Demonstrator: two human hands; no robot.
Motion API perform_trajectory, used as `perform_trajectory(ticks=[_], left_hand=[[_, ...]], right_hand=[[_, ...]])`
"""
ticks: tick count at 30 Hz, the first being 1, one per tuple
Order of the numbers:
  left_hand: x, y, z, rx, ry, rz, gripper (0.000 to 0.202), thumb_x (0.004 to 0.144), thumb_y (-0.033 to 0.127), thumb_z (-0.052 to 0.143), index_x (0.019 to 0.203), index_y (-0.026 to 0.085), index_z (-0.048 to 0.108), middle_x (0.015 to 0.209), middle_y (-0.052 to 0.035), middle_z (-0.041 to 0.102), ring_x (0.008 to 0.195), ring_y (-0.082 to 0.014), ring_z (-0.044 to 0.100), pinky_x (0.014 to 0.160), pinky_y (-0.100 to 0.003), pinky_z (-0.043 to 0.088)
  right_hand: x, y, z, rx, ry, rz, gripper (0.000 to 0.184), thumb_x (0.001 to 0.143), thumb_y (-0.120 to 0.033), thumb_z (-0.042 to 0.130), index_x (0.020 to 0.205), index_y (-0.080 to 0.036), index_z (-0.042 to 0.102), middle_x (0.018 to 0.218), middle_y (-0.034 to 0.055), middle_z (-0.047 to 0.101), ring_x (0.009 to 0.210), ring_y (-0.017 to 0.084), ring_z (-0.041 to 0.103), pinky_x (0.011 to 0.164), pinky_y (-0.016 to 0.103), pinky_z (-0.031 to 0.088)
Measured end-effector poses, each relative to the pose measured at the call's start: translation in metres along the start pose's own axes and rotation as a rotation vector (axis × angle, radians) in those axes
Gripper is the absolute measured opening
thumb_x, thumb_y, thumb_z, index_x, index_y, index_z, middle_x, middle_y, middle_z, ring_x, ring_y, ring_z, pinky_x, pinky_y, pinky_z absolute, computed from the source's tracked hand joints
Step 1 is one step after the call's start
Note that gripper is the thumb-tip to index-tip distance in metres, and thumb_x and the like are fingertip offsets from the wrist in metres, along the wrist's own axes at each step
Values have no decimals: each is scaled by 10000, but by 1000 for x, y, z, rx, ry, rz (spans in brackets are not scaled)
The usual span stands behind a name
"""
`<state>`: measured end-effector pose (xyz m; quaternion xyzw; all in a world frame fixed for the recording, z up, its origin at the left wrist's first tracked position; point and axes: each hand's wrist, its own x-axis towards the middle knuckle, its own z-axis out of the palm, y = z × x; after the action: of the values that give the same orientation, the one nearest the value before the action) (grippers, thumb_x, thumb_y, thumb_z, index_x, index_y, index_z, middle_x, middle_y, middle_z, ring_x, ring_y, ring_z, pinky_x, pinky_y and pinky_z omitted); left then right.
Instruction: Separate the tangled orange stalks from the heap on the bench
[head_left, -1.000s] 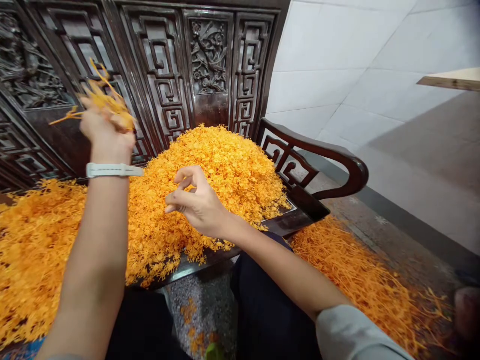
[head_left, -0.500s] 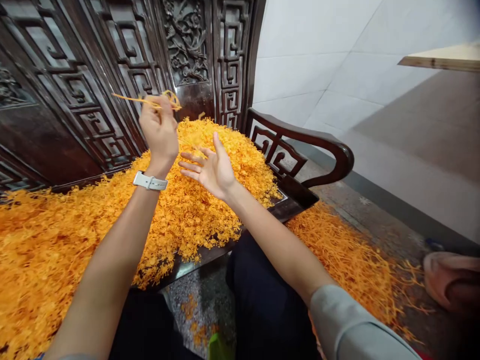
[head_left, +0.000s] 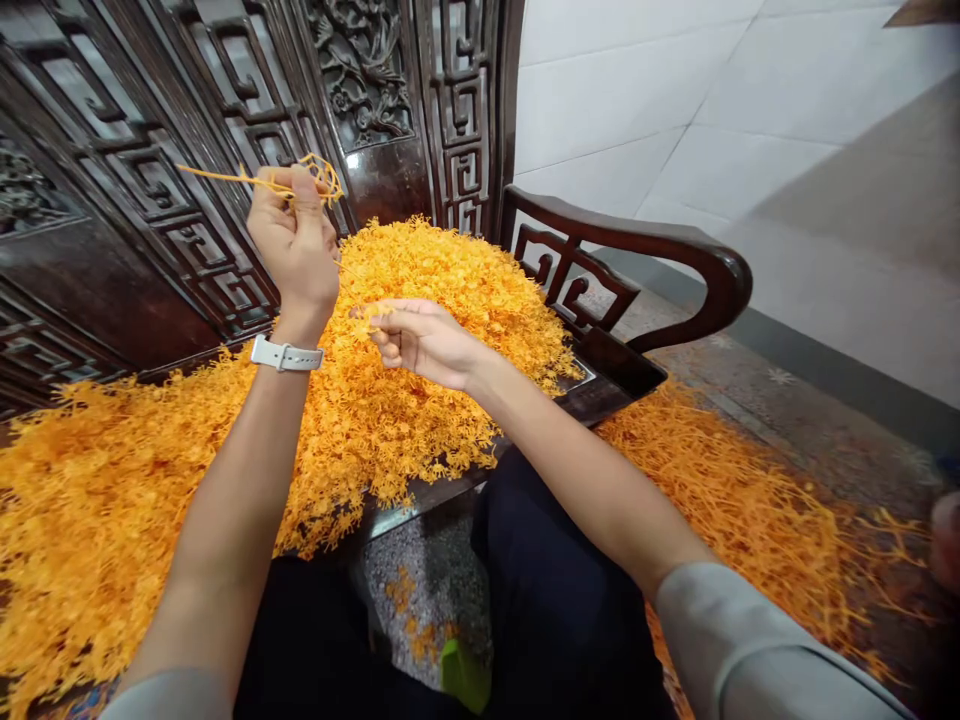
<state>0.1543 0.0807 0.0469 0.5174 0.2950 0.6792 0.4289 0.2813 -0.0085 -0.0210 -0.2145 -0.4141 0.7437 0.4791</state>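
Observation:
My left hand point(head_left: 296, 240) is raised in front of the bench back, fingers closed around a thin orange plastic stem point(head_left: 214, 174). One straight end of it sticks out to the left, and branching loops stand out on the right. Lower and to the right, my right hand point(head_left: 435, 345) pinches a small orange branched plastic piece point(head_left: 377, 312) between thumb and fingers. Directly beneath both hands lies a large heap of orange flower-like plastic pieces point(head_left: 442, 275) on a dark wooden bench seat point(head_left: 442, 487).
Behind the heap rises the carved bench back point(head_left: 375, 185), with a curved armrest point(head_left: 660, 245) at right. Long orange stems point(head_left: 720, 490) are piled on the floor beyond it. A white tiled wall point(head_left: 600, 110) stands at the right. Something green point(head_left: 465, 675) is between my legs.
My right hand has gone from spread fingers to a pinch on a small orange piece. My left hand, still holding the stem, appears slightly further left and higher as the view shifts.

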Motion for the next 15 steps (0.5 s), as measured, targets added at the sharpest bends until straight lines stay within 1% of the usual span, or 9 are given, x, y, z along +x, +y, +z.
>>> perform_trajectory(ticks=[2,3,6,9,11,12,13,14,15], left_hand=[[5,1,-1,16,32,128,231,1208,258,373,985,203,401,716,68,236,549,-28,186,584,-309,98],[7,2,-1,22,45,155,254,1215,270,336,975,207,392,703,67,193,542,-34,155,592,-327,80],[17,12,-11,29,149,130,306,1222,340,248,958,223,348,695,64,121,541,-49,109,608,-358,57],[30,25,-36,50,268,158,308,1224,348,227,954,232,320,686,71,119,535,-52,124,616,-367,55],[39,30,-56,77,291,170,322,1222,374,239,950,229,330,683,75,132,529,-46,143,622,-365,48],[42,31,-65,86,290,160,349,1215,425,251,942,228,342,678,76,146,525,-46,157,621,-365,43],[45,32,-73,82,292,147,393,1200,500,270,931,227,356,671,77,169,521,-46,175,616,-364,39],[46,32,-78,65,310,137,445,1175,580,293,916,226,371,663,77,199,514,-46,190,604,-358,38],[47,32,-81,39,321,123,486,1148,642,330,903,226,388,654,79,233,505,-47,208,581,-342,46]], right_hand=[[-1,4,3,-53,-31,59,152,915,-210,719,843,-180,589,682,-40,549,563,49,401,513,201,344],[-2,6,6,-80,-51,97,136,928,-208,693,842,-177,593,656,-43,533,546,48,381,493,198,319],[-7,15,17,-184,-193,226,141,964,-189,579,828,-170,606,589,-59,469,490,45,320,445,204,239],[-18,20,35,-310,-416,279,185,969,-169,502,806,-182,588,584,-76,430,460,41,305,446,214,226],[-25,21,44,-385,-496,244,163,975,-189,511,850,-180,615,626,-71,467,492,48,372,485,213,292],[-26,21,46,-407,-497,205,145,976,-209,533,891,-175,645,660,-61,500,526,57,420,516,214,340],[-25,21,44,-418,-462,153,130,973,-229,563,950,-171,677,710,-45,539,576,69,473,558,220,395],[-21,21,41,-410,-384,89,149,963,-250,595,1030,-171,702,787,-22,583,640,84,524,612,233,452],[-16,20,35,-390,-263,26,220,947,-274,628,1127,-179,710,900,11,625,716,104,571,672,254,501]])
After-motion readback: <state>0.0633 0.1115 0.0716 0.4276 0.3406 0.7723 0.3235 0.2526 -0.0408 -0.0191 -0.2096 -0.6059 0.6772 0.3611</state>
